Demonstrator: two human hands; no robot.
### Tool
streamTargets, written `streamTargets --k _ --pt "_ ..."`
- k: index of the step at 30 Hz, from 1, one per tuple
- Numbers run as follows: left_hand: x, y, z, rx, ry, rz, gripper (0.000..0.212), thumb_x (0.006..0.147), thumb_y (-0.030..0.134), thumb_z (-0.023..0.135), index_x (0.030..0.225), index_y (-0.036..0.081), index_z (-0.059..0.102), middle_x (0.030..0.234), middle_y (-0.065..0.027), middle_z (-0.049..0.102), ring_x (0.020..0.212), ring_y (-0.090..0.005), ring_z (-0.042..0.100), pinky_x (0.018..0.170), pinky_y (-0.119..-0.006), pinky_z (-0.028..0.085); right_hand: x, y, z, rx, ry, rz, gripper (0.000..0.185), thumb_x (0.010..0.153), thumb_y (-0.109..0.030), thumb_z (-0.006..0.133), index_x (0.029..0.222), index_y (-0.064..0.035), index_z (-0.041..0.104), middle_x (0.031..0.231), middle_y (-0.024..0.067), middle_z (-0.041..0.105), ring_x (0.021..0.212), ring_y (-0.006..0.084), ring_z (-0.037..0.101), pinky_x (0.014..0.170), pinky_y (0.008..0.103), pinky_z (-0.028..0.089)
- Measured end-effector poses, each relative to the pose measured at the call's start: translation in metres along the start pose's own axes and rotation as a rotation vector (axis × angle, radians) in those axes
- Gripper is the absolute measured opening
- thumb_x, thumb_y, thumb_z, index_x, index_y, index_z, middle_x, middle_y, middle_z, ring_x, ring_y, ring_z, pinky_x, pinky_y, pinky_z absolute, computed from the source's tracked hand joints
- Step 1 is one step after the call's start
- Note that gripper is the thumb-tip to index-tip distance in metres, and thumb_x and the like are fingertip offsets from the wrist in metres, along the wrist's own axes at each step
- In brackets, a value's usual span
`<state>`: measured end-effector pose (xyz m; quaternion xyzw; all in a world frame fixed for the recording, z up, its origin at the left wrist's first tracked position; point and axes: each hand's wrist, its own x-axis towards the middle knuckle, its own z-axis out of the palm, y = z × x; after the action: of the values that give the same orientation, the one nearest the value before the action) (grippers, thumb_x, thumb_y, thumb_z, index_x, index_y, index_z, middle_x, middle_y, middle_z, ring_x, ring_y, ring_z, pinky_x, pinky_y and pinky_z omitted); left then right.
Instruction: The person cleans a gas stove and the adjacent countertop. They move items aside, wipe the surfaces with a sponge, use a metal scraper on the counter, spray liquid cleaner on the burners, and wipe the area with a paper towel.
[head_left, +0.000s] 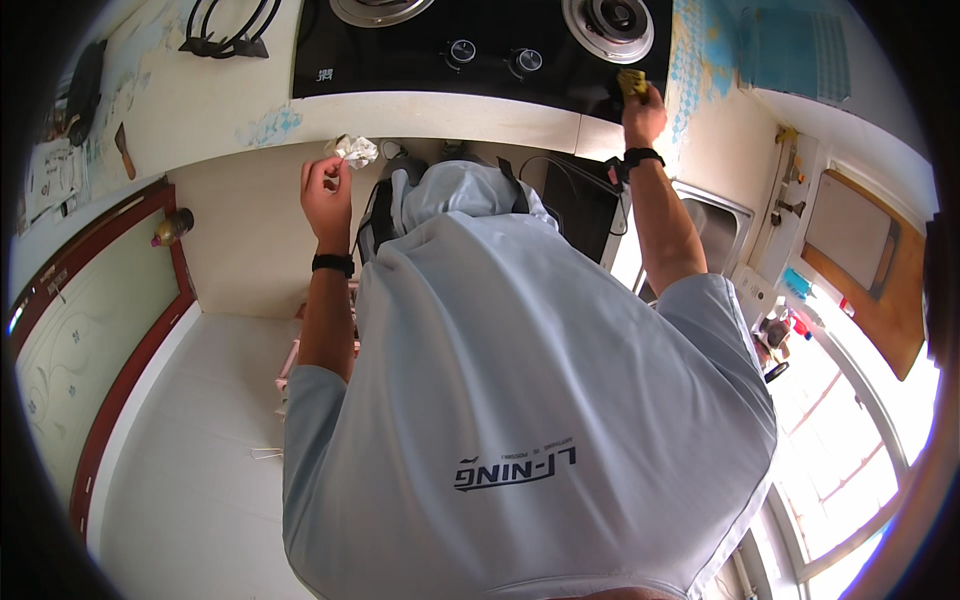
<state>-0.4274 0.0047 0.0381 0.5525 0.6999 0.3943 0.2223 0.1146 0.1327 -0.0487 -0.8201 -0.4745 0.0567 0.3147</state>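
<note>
My right hand (645, 118) grips a yellow sponge (632, 84) against the front right corner of a black glass gas cooktop (390, 66). Just beyond that hand is the right burner (611, 26), its metal ring bare of a pan support. My left hand (325, 199) is raised in front of the counter edge, at the left of my body. Between its thumb and fingers is a crumpled white tissue (355, 151). Two control knobs, a left knob (462, 51) and a right knob (528, 60), sit on the cooktop between the burners.
Black pan supports (225, 41) lie on the stained counter at the left, and a scraper-like tool (125, 152) lies farther left. A steel sink (712, 225) and cutting boards (851, 229) are at the right. An oil bottle (173, 227) stands below, near a red-framed door (105, 337).
</note>
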Motion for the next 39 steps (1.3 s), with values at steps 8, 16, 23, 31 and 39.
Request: streamTargets --k 8,16,23,31,39 --pt "0.001 0.0 0.018 -0.044 -0.037 0.025 0.006 0.091 0.006 0.074 0.096 0.005 0.071 0.088 -0.005 0.06 0.077 -0.0169 0.06 0.062 -0.029 0.049 -0.043 -0.064 0.006 0.099 -0.158 -0.036 0.03 0.085 -0.012 0.065 0.113 -0.0102 0.076 0.102 0.0164 0.076 0.096 0.0374 0.073 0.087 0.0439 0.057" --pt "0.014 -0.009 0.015 -0.052 -0.076 0.049 0.009 0.09 0.007 0.077 0.097 0.005 0.072 0.088 -0.0047 0.061 0.074 -0.0164 0.06 0.062 -0.029 0.05 -0.09 -0.098 0.018 0.164 -0.205 -0.129 0.029 0.085 -0.008 0.064 0.111 -0.0095 0.075 0.105 0.0142 0.075 0.099 0.0369 0.069 0.089 0.0443 0.055" --pt "0.034 -0.036 -0.015 -0.049 -0.12 0.06 0.008 0.089 0.006 0.076 0.096 0.005 0.072 0.088 -0.0048 0.061 0.074 -0.0162 0.059 0.061 -0.029 0.049 -0.121 -0.131 0.032 0.149 -0.228 -0.106 0.029 0.085 -0.007 0.066 0.112 -0.0088 0.075 0.107 0.0136 0.075 0.102 0.0365 0.068 0.092 0.0439 0.054" --pt "0.08 -0.09 -0.087 -0.051 -0.127 0.095 0.009 0.089 0.005 0.077 0.096 0.006 0.071 0.089 -0.0043 0.062 0.075 -0.0158 0.06 0.061 -0.028 0.049 -0.16 -0.192 0.059 0.138 -0.231 -0.009 0.031 0.085 -0.007 0.067 0.115 -0.007 0.075 0.107 0.0164 0.075 0.099 0.0364 0.072 0.089 0.041 0.056" --pt "0.127 -0.149 -0.159 -0.033 -0.075 0.089 0.008 0.089 0.006 0.077 0.096 0.006 0.071 0.088 -0.0045 0.061 0.075 -0.016 0.059 0.061 -0.029 0.048 -0.206 -0.257 0.099 0.133 -0.203 0.088 0.037 0.085 -0.009 0.07 0.121 -0.0073 0.075 0.106 0.0187 0.077 0.096 0.032 0.076 0.088 0.0363 0.057"
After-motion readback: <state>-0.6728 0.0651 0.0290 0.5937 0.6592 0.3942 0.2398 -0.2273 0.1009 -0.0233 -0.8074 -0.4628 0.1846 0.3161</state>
